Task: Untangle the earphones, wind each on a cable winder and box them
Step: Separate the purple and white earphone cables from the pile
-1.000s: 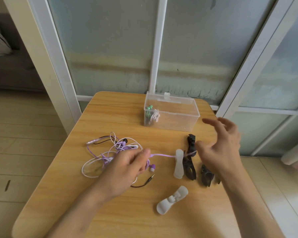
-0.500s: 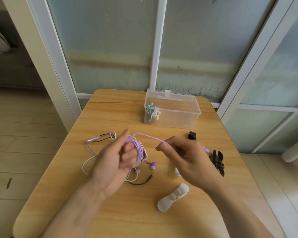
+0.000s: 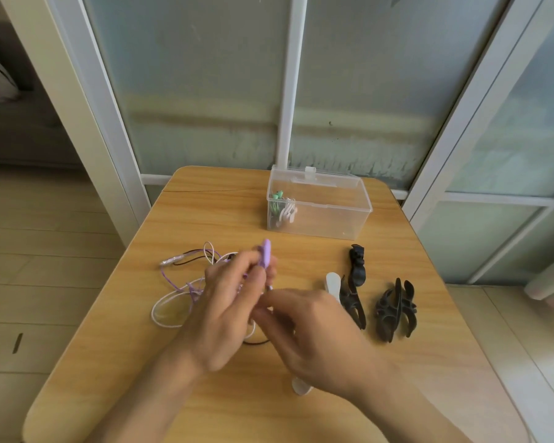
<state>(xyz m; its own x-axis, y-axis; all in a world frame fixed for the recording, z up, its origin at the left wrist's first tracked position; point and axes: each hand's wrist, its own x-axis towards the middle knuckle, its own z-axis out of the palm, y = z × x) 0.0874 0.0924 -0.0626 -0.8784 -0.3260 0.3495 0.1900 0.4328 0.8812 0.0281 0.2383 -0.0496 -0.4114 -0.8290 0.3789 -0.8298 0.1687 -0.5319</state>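
While both hands meet, left hand [image 3: 227, 311] pinches purple earphones [image 3: 265, 257].

No text, label, brand, number or sign can be read anywhere in the view.
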